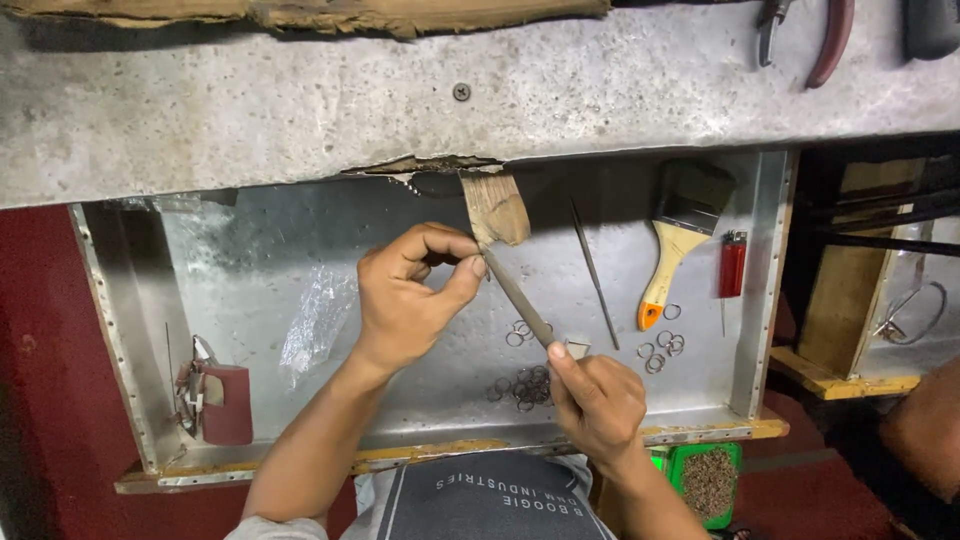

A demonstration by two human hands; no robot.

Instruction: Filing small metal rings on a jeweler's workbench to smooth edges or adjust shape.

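My left hand [412, 296] is pinched shut against a worn wooden bench peg [494, 207] that juts out from the workbench edge; something tiny may be between the thumb and forefinger, but I cannot make it out. My right hand [596, 400] grips the near end of a long flat metal file [518, 309], whose far end reaches up to the left fingertips at the peg. Both hands hover over a metal drawer tray [250, 270]. Several small wire rings [524, 385] lie in the tray just under the hands.
In the tray lie a paintbrush with a wooden handle [676, 236], a red lighter [733, 264], a thin needle file [593, 270], more rings [662, 347], crumpled clear plastic [318, 320] and a dark red holder with tools [222, 402]. Red-handled pliers [828, 38] rest on the grey benchtop.
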